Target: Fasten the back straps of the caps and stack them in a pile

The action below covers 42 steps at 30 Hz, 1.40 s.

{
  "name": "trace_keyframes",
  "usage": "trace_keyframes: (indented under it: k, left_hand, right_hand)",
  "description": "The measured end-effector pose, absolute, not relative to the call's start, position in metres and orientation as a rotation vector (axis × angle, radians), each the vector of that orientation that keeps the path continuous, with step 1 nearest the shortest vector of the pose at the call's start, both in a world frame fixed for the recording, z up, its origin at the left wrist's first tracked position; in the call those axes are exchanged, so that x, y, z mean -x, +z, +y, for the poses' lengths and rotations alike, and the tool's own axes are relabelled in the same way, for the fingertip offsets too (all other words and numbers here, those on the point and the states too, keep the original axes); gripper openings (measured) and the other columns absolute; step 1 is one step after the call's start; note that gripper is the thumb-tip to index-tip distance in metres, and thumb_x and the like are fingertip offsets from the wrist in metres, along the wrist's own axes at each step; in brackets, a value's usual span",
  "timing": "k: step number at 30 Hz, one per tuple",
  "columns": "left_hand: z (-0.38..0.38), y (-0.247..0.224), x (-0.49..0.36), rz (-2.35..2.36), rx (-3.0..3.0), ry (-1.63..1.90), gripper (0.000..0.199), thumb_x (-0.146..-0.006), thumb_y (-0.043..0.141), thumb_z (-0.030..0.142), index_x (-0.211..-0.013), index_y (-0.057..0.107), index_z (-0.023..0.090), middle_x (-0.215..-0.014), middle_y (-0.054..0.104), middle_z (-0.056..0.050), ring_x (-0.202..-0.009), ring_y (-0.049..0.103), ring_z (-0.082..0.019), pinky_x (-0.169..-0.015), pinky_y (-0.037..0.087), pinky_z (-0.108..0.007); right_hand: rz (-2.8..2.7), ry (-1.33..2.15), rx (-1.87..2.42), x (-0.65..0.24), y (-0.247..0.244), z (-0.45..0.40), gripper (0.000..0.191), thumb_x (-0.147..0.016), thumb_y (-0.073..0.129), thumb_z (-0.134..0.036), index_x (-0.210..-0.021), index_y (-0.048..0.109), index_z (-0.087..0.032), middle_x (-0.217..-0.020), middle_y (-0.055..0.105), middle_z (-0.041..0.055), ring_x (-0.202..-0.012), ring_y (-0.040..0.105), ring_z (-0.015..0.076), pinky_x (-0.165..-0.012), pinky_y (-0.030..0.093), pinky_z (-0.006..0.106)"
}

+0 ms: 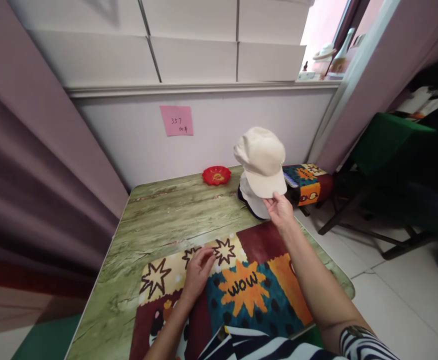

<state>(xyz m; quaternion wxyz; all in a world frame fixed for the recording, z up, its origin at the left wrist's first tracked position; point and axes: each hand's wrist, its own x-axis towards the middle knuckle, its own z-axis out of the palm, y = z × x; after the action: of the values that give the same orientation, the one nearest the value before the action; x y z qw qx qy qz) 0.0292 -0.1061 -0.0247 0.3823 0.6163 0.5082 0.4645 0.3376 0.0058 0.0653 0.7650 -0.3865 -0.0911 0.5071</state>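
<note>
My right hand [280,212] pinches the brim of a cream-white baseball cap [262,155], thumb on top of its edge. The cap is held up with its crown upright and its brim towards me. Below and behind it, more caps [256,202], pale with a dark brim edge, sit at the table's right back side, partly hidden. My left hand [200,270] hovers over or rests on the colourful printed mat [260,240], its fingers loosely bent and nothing seen in them. The mat shows the word WOW and star shapes.
A red scalloped dish [216,175] stands near the wall on the green wood-patterned table [159,210]. A pink note [176,120] is stuck to the wall. At the right are another printed cloth [309,187] and a green chair [391,140]. Purple curtains [24,150] hang at left.
</note>
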Motion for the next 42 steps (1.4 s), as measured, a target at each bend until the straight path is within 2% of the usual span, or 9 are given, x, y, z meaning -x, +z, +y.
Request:
trace_keyframes:
  k: [4, 7, 11, 15, 19, 22, 25, 30, 42]
  left_hand:
    - [-0.105, -0.02, -0.029, 1.308, -1.641, 1.17, 0.02, -0.084, 0.067, 0.042, -0.087, 0.076, 0.023, -0.101, 0.073, -0.01, -0.104, 0.064, -0.03, -0.099, 0.047, -0.048]
    - [-0.105, -0.02, -0.03, 1.316, -1.682, 1.152, 0.019, -0.085, 0.065, 0.039, -0.086, 0.075, 0.023, -0.103, 0.072, -0.01, -0.103, 0.064, -0.03, -0.099, 0.046, -0.049]
    - [-0.107, -0.021, -0.03, 1.323, -1.692, 1.166, 0.017, -0.084, 0.065, 0.037, -0.085, 0.076, 0.023, -0.102, 0.072, -0.01, -0.102, 0.065, -0.03, -0.099, 0.046, -0.049]
    - [-0.109, -0.02, -0.03, 1.315, -1.701, 1.161, 0.018, -0.085, 0.063, 0.036, -0.086, 0.076, 0.023, -0.103, 0.072, -0.01, -0.102, 0.065, -0.029, -0.099, 0.047, -0.048]
    - [-0.109, -0.022, -0.03, 1.304, -1.703, 1.163, 0.017, -0.085, 0.063, 0.035, -0.085, 0.076, 0.023, -0.102, 0.072, -0.01, -0.102, 0.065, -0.029, -0.098, 0.047, -0.048]
    - [-0.108, -0.025, -0.028, 1.289, -1.713, 1.175, 0.017, -0.085, 0.063, 0.035, -0.086, 0.076, 0.023, -0.102, 0.072, -0.01, -0.101, 0.066, -0.029, -0.098, 0.047, -0.048]
    - [-0.107, -0.027, -0.027, 1.268, -1.714, 1.192, 0.017, -0.086, 0.063, 0.035, -0.085, 0.075, 0.023, -0.101, 0.072, -0.01, -0.101, 0.066, -0.028, -0.097, 0.048, -0.047]
    - [-0.109, -0.03, -0.026, 1.238, -1.701, 1.201, 0.019, -0.087, 0.063, 0.037, -0.085, 0.075, 0.023, -0.099, 0.073, -0.009, -0.099, 0.066, -0.027, -0.093, 0.049, -0.042]
    - [-0.111, -0.039, -0.026, 1.262, -1.616, 1.203, 0.023, -0.082, 0.064, 0.037, -0.087, 0.077, 0.019, -0.094, 0.074, -0.008, -0.094, 0.067, -0.023, -0.091, 0.05, -0.036]
  right_hand:
    - [-0.095, 1.071, 1.111, -0.356, 0.016, -0.004, 0.02, -0.082, 0.053, -0.002, -0.087, 0.058, -0.021, -0.075, 0.072, -0.0023, -0.067, 0.07, 0.013, -0.072, 0.063, 0.034]
    - [-0.132, 1.074, 1.184, -0.362, -0.002, -0.011, 0.017, -0.081, 0.056, -0.004, -0.085, 0.058, -0.02, -0.07, 0.071, -0.0024, -0.062, 0.069, 0.0128, -0.065, 0.063, 0.031]
    - [-0.234, 1.048, 1.302, -0.367, -0.013, -0.016, 0.007, -0.082, 0.063, -0.014, -0.08, 0.058, -0.019, -0.065, 0.07, -0.0008, -0.058, 0.069, 0.0133, -0.058, 0.061, 0.027]
    - [-0.372, 0.974, 1.465, -0.37, -0.025, -0.027, 0.022, -0.076, 0.075, -0.031, -0.071, 0.06, -0.016, -0.06, 0.07, 0.0059, -0.051, 0.065, 0.0149, -0.048, 0.052, 0.023]
    - [-0.535, 0.825, 1.597, -0.369, -0.039, -0.047, 0.037, -0.073, 0.076, -0.048, -0.061, 0.061, -0.017, -0.06, 0.07, 0.008, -0.051, 0.061, 0.0158, -0.053, 0.048, 0.025]
    - [-0.896, 0.515, 1.765, -0.366, -0.048, -0.059, 0.044, -0.082, 0.063, -0.055, -0.057, 0.06, -0.02, -0.063, 0.07, 0.0075, -0.059, 0.061, 0.0179, -0.063, 0.044, 0.028]
    - [-1.165, 0.277, 1.888, -0.363, -0.055, -0.061, 0.052, -0.09, 0.048, -0.058, -0.054, 0.057, -0.022, -0.059, 0.066, 0.0064, -0.059, 0.056, 0.0185, -0.063, 0.037, 0.028]
    - [-1.263, 0.186, 1.96, -0.365, -0.063, -0.057, 0.053, -0.09, 0.044, -0.062, -0.056, 0.055, -0.023, -0.057, 0.061, 0.0055, -0.055, 0.044, 0.017, -0.058, 0.028, 0.029]
    - [-1.449, 0.236, 2.08, -0.341, -0.05, -0.077, 0.048, -0.092, 0.049, -0.055, -0.063, 0.061, -0.019, -0.066, 0.064, 0.0064, -0.061, 0.046, 0.0149, -0.057, 0.018, 0.028]
